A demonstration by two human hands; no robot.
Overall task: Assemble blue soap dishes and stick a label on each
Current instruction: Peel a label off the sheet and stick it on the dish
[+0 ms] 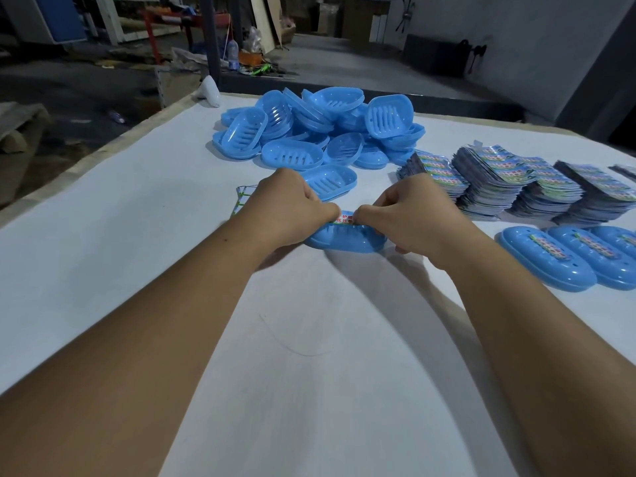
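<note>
An assembled blue soap dish (346, 239) lies on the white table (309, 373) in front of me. My left hand (289, 208) and my right hand (409, 211) both grip it from either end, thumbs pressing a colourful label (344, 219) onto its top. Most of the label is hidden under my fingers. One loose blue dish half (328, 180) lies just behind my hands. A big heap of blue dish halves (316, 125) sits further back.
Stacks of printed labels (516, 184) fill the right side. Three finished labelled dishes (571, 256) lie in a row at the right edge. A few labels (242, 197) peek out left of my left hand. A white object (210, 91) stands at the far left corner.
</note>
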